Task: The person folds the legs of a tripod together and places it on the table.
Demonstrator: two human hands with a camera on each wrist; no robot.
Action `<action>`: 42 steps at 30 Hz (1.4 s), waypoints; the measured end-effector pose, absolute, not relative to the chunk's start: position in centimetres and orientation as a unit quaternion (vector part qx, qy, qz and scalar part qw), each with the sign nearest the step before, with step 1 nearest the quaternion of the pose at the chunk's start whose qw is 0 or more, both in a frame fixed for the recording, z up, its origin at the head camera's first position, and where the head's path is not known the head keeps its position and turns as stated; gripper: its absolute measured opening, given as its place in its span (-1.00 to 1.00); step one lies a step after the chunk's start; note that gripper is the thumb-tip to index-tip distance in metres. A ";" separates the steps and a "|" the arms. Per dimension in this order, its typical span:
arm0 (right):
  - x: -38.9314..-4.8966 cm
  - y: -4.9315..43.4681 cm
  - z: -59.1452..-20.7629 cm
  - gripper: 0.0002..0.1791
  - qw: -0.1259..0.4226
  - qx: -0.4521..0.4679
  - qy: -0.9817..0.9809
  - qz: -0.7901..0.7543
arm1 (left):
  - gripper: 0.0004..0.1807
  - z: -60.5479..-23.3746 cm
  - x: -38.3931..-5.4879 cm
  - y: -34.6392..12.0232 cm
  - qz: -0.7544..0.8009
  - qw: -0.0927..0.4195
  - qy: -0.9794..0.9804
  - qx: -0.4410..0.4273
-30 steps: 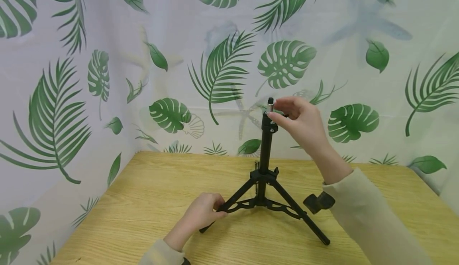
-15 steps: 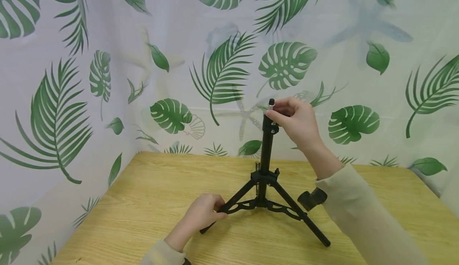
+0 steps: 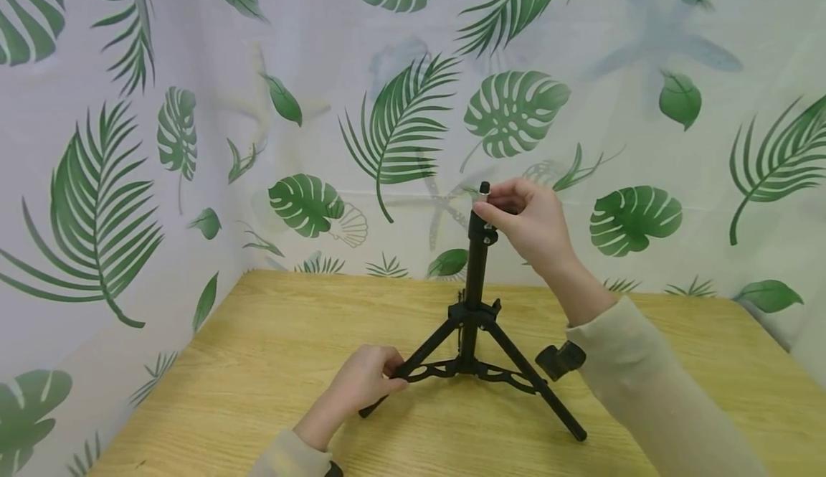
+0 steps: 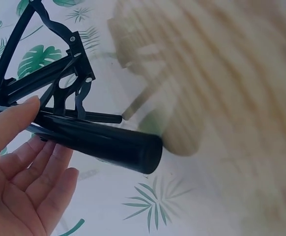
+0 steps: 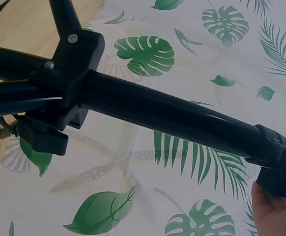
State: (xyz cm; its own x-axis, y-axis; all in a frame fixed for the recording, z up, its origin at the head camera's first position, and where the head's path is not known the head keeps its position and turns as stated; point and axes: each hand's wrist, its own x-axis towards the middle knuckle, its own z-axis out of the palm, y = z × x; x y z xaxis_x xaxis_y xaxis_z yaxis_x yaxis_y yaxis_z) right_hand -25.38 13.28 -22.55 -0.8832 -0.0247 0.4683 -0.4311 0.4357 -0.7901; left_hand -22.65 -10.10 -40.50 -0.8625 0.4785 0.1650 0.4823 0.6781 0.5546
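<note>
A black light-stand tripod (image 3: 476, 269) stands upright with its legs spread on the wooden table. Low on its left leg, my left hand (image 3: 366, 380) holds the tube between thumb and fingers. The left wrist view shows that leg (image 4: 103, 145) up close, thumb above it and fingers beneath. At the top of the column, my right hand (image 3: 532, 222) pinches just under the black-tipped metal spigot (image 3: 484, 190). In the right wrist view, fingers (image 5: 268, 211) sit beside the upper clamp knob (image 5: 276, 183), and most of the hand is cut off by the frame edge.
The wooden table (image 3: 258, 348) reaches back to a white leaf-print curtain (image 3: 400, 240), which also covers the left side. A lower collar knob (image 5: 43, 140) sticks out from the tripod's leg joint. A small black device (image 3: 560, 359) is strapped at the right sleeve.
My right hand has moved slightly left and down at the column's top, and the tripod's top and right foot have shifted a little left. My left hand keeps its hold on the leg.
</note>
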 end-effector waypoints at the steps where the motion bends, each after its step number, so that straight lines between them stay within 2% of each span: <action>1: -25.4 13.3 -22.6 -0.67 0.199 0.139 -0.823 0.514 | -0.82 -40.4 -22.7 -10.0 -0.305 0.003 -0.915 -0.263; 13: -25.0 13.3 -23.7 -0.71 0.214 0.148 -0.814 0.519 | -0.84 -39.7 -22.6 -9.9 -0.313 -0.012 -0.909 -0.277; 42: -23.8 13.3 -24.9 -0.76 0.230 0.144 -0.816 0.511 | -0.82 -39.5 -22.1 -8.9 -0.324 0.000 -0.903 -0.282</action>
